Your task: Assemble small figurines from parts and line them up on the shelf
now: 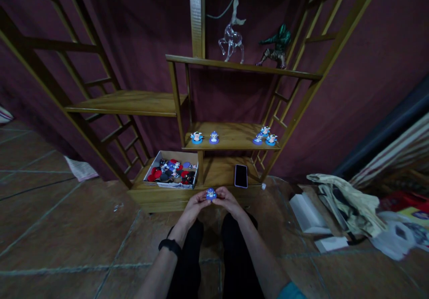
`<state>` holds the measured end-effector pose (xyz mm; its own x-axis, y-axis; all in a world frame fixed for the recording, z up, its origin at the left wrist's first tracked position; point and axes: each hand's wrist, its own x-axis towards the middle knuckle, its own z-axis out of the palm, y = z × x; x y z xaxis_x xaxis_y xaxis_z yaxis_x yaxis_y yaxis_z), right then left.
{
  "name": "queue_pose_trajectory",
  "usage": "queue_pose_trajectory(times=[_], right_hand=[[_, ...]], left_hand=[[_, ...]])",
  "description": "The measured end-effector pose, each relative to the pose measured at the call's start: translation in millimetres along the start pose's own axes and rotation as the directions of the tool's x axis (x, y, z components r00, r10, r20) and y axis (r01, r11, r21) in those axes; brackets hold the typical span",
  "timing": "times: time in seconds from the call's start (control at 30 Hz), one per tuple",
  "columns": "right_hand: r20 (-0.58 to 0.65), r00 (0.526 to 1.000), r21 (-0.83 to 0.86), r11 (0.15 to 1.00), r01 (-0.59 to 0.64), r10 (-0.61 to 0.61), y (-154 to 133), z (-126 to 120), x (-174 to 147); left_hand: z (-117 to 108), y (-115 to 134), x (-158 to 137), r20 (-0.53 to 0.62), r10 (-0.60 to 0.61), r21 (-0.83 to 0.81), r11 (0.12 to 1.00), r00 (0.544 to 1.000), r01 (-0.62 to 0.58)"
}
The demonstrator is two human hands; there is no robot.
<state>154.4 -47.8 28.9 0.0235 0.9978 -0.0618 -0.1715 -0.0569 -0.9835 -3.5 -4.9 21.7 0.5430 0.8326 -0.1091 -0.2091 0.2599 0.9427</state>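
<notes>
Between my two hands, in front of the low shelf, is a small purple figurine [211,194]. My left hand [197,204] pinches it from the left, and my right hand [228,200] pinches it from the right. On the middle shelf [231,131] stand a blue-based figurine [196,137] and a purple figurine [214,137] at the left. Three more figurines [265,136] are grouped at that shelf's right end. A cardboard box [192,156] on the bottom board, just beyond my left hand, holds many red, black and purple figurines.
A phone [241,176] lies on the bottom board. The top shelf carries a clear deer ornament [232,37] and a green crouching statue [277,48]. White boxes [310,214], cloth and a plastic bag [393,234] lie on the floor at right. Wooden posts frame the shelves.
</notes>
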Motion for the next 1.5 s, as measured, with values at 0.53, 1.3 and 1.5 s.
queue_pose_trajectory(times=[0.53, 1.3, 1.5], right_hand=[[-0.031, 0.999, -0.073, 0.997, 0.037, -0.039, 6.4, 1.0, 7.2], [-0.238, 0.959, -0.165, 0.979, 0.117, -0.155, 1.8, -6.7, 13.7], [-0.177, 0.949, -0.189, 0.955, 0.227, -0.261, -83.7, -36.2, 22.2]], left_hand=[[2.7, -3.2, 7.8, -0.076, 0.035, 0.031, 0.999, 0.996, -0.032], [13.4, 12.7, -0.1, -0.110, -0.022, 0.073, 0.997, 0.994, 0.030], [12.6, 23.2, -3.1, -0.091, -0.024, 0.113, 0.993, 0.996, 0.034]])
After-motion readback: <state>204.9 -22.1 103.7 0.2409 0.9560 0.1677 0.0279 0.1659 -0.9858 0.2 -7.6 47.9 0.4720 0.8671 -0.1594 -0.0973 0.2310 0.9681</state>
